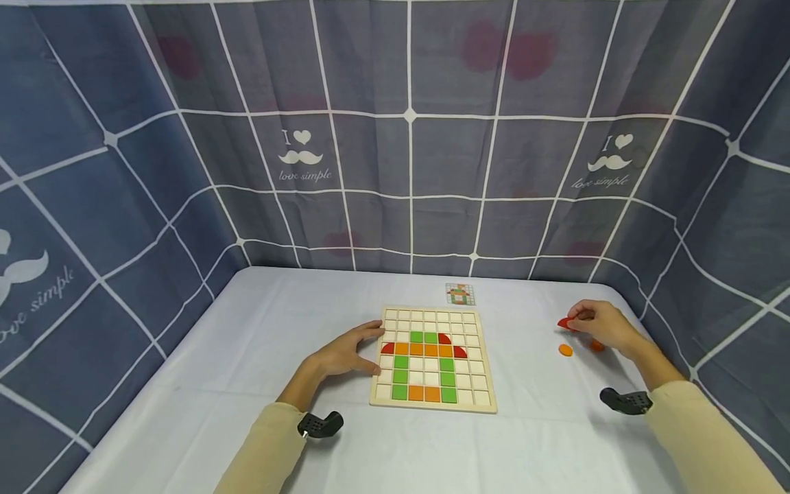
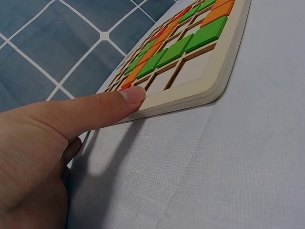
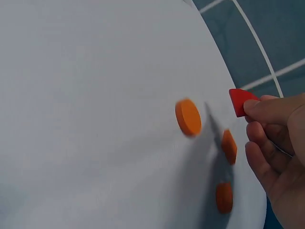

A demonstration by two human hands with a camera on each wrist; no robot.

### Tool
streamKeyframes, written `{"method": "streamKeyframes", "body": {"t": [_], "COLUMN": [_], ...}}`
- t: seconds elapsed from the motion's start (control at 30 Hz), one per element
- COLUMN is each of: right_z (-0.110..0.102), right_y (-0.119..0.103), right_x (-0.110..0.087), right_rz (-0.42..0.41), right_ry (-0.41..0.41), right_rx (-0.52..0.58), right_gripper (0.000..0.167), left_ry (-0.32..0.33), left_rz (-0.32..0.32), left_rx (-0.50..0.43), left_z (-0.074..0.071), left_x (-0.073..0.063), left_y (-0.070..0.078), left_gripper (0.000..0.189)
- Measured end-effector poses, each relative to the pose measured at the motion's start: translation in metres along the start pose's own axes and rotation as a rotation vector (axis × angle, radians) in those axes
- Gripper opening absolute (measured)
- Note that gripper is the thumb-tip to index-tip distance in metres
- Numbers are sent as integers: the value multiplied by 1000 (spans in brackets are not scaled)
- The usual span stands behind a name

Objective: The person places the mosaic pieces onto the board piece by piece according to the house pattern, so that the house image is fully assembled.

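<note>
A square wooden grid board (image 1: 432, 407) lies on the table, with green, orange and red tiles in some of its cells. My left hand (image 1: 345, 353) rests at the board's left edge. In the left wrist view its straight thumb (image 2: 112, 107) touches the rim; the other fingers are partly hidden. To the right of the board, my right hand (image 1: 601, 326) pinches a red quarter-circle tile (image 3: 238, 101) between thumb and fingertips, above the tabletop. Near and below it lie an orange disc (image 3: 188, 117), an orange diamond-shaped tile (image 3: 229, 147) and another orange piece (image 3: 224, 197).
Behind the board lies a small pattern card (image 1: 460, 294) showing a coloured figure on a grid. A white cloth covers the table (image 1: 531, 439). A dark blue checked curtain (image 1: 370, 158) surrounds its back and sides.
</note>
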State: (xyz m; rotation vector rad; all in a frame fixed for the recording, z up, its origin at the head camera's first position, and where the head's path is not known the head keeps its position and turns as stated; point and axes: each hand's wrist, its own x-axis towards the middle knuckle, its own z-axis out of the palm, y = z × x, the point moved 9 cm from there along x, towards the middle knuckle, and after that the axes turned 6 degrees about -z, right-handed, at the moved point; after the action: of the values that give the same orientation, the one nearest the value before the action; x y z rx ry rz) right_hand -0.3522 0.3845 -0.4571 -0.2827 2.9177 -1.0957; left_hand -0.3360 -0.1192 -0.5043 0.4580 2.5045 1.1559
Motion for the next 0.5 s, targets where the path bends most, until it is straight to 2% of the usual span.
{"method": "streamKeyframes", "body": {"t": [0.17, 0.5], "right_z": [16, 52], "right_y": [-24, -68], "right_x": [12, 34], "right_rz": [-56, -110], "right_ry": [-42, -87], "right_rx": [8, 74], "right_gripper": [15, 11], "left_ry": [-3, -5], "left_rz": [4, 4], "left_rx": [9, 2], "left_z": [0, -1], "left_x": [0, -2], "left_y": [0, 2], "left_gripper": [91, 91]}}
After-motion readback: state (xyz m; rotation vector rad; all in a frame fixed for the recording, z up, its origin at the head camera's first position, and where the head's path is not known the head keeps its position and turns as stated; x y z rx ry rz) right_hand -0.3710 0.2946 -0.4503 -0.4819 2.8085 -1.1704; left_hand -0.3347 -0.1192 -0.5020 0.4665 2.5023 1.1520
